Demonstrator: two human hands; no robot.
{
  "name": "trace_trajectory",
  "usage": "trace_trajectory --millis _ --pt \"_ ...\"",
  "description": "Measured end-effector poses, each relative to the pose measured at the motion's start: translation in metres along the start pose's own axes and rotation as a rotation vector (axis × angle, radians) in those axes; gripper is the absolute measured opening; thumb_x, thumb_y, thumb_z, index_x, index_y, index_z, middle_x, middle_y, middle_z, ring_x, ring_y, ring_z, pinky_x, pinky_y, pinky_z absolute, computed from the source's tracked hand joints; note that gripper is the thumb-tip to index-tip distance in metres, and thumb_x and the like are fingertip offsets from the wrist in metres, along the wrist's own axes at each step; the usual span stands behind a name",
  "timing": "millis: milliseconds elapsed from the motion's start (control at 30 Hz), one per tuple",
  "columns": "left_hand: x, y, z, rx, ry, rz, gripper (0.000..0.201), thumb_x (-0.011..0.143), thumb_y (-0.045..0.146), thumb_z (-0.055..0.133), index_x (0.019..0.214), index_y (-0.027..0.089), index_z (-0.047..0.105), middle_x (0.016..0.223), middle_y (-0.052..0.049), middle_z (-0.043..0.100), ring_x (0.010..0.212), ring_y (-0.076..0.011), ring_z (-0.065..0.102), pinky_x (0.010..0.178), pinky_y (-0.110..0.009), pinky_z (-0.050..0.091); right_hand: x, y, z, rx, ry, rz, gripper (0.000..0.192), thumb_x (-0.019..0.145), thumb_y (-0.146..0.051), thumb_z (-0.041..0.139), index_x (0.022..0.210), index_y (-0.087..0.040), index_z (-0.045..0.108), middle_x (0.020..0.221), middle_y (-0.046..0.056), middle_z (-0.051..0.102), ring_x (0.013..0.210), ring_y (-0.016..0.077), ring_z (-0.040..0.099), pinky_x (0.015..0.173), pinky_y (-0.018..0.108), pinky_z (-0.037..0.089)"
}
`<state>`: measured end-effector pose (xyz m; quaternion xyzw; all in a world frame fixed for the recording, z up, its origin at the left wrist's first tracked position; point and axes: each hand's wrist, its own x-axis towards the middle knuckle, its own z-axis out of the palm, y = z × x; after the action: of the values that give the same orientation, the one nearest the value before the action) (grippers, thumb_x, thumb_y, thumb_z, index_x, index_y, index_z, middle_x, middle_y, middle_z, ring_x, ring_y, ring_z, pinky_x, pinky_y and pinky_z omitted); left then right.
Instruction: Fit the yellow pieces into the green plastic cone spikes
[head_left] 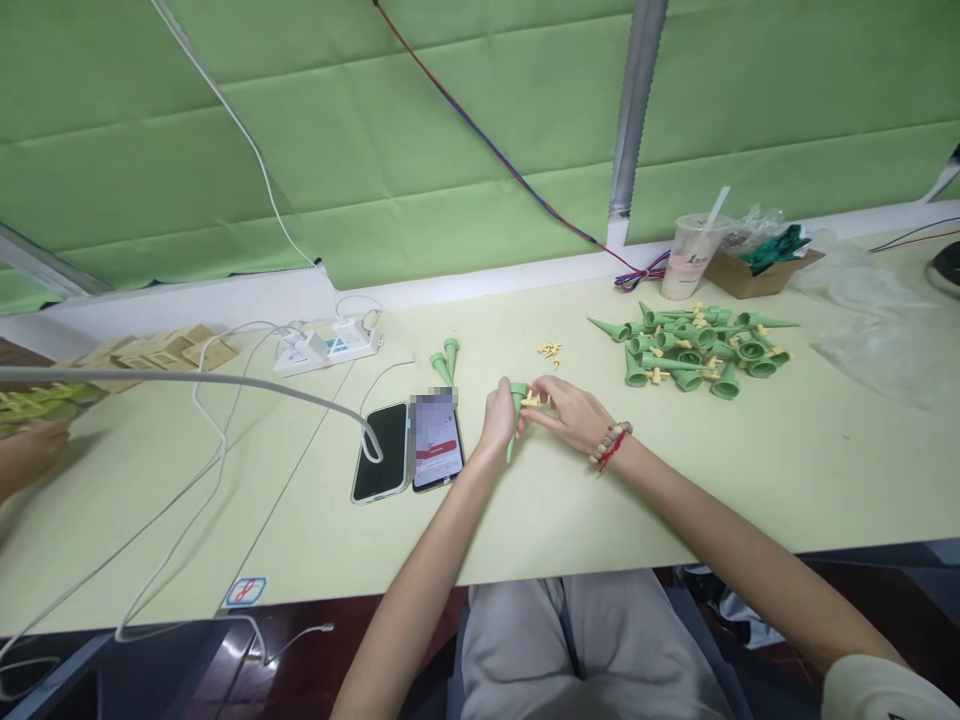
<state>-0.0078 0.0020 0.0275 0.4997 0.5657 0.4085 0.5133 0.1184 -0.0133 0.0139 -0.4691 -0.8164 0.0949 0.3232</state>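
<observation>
The left hand point(496, 420), near the middle of the frame, is closed narrowly around a green cone point(518, 392); the wide end of this cone is toward the top and the thin tip points to the bottom of the frame. For good work, it seems better that this hand grips the body firmly and does not press on the tip, which may bend. Just to the right of the cone's upper part is a yellow piece point(532, 399), pinched by the fingers of the right hand point(576, 414). Whether the piece is already joined to the cone, one cannot tell. It should probably be kept straight to the cone's side, because a tilted piece could slip or jam.

Beyond the right hand, toward the top, lies a small heap of loose yellow pieces point(550, 349), easy to reach. On the right of the frame, a pile of green cones point(702, 338), with yellow parts among them, lies on the counter point(787, 470). Behind it stand a plastic cup point(682, 262) and a cardboard box point(757, 280); crumpled clear plastic point(874, 345) lies at far right. The cup, being so near, would better not be knocked.
</observation>
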Motion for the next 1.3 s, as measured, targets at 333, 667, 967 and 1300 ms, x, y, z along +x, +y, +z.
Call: trace_trajectory --millis 333,667,967,1300 --pt "-0.008 -0.001 0.004 0.028 0.007 0.089 0.047 0.086 0.029 0.017 0.046 0.019 0.038 0.029 0.003 0.03 0.027 -0.0091 0.03 0.032 -0.021 0.026 0.004 0.003 -0.004 -0.311 0.014 -0.301 0.029 0.092 -0.031 0.032 0.09 -0.013 0.055 0.079 0.01 0.057 0.075 0.0207 0.049 0.068 0.031 0.039" --pt "-0.009 0.001 0.002 -0.109 0.117 0.258 0.036 0.083 0.039 0.031 0.072 0.016 0.056 0.037 0.006 0.036 0.03 -0.0081 0.034 0.034 -0.02 0.025 -0.002 -0.01 0.002 0.333 -0.048 -0.003 0.037 0.093 -0.034 0.028 0.069 -0.018 0.051 0.062 -0.002 0.05 0.057 0.0107 0.046 0.059 0.023 0.035" --pt "-0.01 -0.009 0.007 -0.078 0.149 0.339 0.031 0.078 0.027 0.027 0.063 0.017 0.053 0.041 0.003 0.039 0.034 -0.009 0.034 0.036 -0.021 0.024 -0.007 -0.019 0.008 0.574 -0.028 0.17 0.041 0.09 -0.04 0.03 0.061 -0.018 0.048 0.054 -0.003 0.045 0.053 0.0107 0.044 0.058 0.025 0.036" --pt "-0.009 -0.017 0.006 0.15 0.207 0.535 0.029 0.082 0.026 0.024 0.065 0.018 0.045 0.059 -0.001 0.046 0.058 -0.0118 0.043 0.057 -0.022 0.036 -0.001 -0.021 0.006 1.14 -0.354 0.539 0.045 0.082 -0.057 0.034 0.054 -0.022 0.028 0.047 -0.009 0.023 0.039 0.0073 0.025 0.051 0.029 0.045"
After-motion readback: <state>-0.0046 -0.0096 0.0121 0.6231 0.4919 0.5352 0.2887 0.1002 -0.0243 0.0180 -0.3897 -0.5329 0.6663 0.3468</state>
